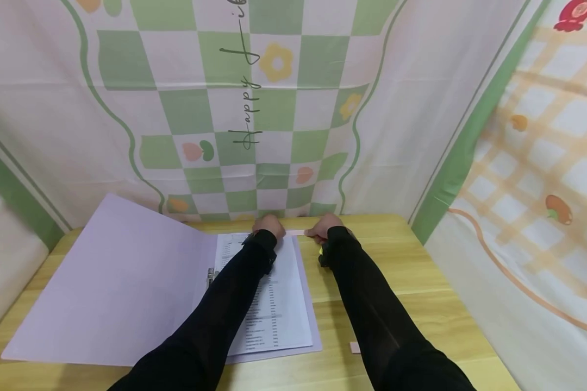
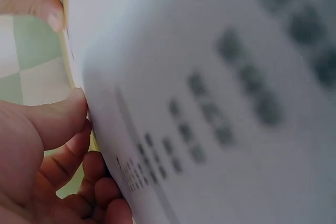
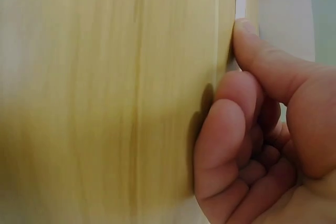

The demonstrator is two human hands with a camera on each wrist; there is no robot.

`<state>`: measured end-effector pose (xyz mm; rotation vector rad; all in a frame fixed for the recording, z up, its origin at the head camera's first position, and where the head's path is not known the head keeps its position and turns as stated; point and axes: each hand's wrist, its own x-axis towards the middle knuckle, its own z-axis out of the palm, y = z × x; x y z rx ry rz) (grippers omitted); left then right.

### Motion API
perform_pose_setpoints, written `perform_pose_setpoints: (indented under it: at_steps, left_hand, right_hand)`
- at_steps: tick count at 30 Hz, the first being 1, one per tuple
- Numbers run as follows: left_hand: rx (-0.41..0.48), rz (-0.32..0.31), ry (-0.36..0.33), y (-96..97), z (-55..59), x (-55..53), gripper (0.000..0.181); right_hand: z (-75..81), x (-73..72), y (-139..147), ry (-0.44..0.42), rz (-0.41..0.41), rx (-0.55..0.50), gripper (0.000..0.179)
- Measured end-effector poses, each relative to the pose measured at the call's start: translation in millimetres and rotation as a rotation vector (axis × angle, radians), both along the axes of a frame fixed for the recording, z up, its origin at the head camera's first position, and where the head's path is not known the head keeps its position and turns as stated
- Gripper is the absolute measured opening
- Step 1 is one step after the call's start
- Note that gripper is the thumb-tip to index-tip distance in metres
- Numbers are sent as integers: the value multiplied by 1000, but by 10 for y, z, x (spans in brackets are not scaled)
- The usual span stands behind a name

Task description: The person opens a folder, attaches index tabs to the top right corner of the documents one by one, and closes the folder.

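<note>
A thin pale pink strip (image 1: 295, 232) lies across the top right corner of an open lilac folder (image 1: 309, 304), spanning the gap between both hands. My right hand (image 1: 325, 227) pinches the strip's right end, thumb tip on it and the other fingers curled against the table. At the top edge of the printed sheets (image 1: 286, 304), my left hand (image 1: 269, 225) is curled, its thumb and index finger pinching at the strip's other end. That end is hidden by the hand. In the left wrist view the top sheet (image 2: 210, 182) bulges close to the fingers.
The folder's wide cover (image 1: 112, 288) is spread to the left, with a metal ring clip (image 1: 210, 276) by the spine. A small pink piece (image 1: 355, 347) lies beside my right forearm. Checked green and white cloth (image 1: 254, 108) hangs behind the wooden table (image 1: 396, 260).
</note>
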<state>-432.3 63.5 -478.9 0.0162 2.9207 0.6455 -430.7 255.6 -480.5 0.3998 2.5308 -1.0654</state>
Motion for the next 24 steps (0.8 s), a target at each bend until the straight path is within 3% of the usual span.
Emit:
perform_pose_setpoints:
  at_steps: [7, 10, 15, 17, 19, 22, 24]
  left_hand:
    - [-18, -61, 143, -12, -54, 83, 18]
    - [-51, -132, 122, -17, -26, 139, 15]
    - [-124, -356, 22, -112, 113, 265, 14]
    - [-140, -445, 23, -176, 153, 344, 16]
    - [-150, -506, 39, -242, 184, 448, 18]
    - [-155, -539, 41, -334, 266, 648, 19]
    - [-169, -530, 18, -398, 313, 779, 18]
  right_hand:
    - [0, 76, 202, 8, -73, -70, 32]
    - [-11, 131, 272, -1, -99, -152, 27]
    - [55, 291, 329, 4, -96, -280, 21]
    - [103, 369, 309, 29, -14, -213, 26]
    - [152, 453, 269, 68, 111, -78, 33]
    - [175, 554, 245, 139, 306, 133, 39]
    - [194, 624, 242, 166, 384, 209, 41]
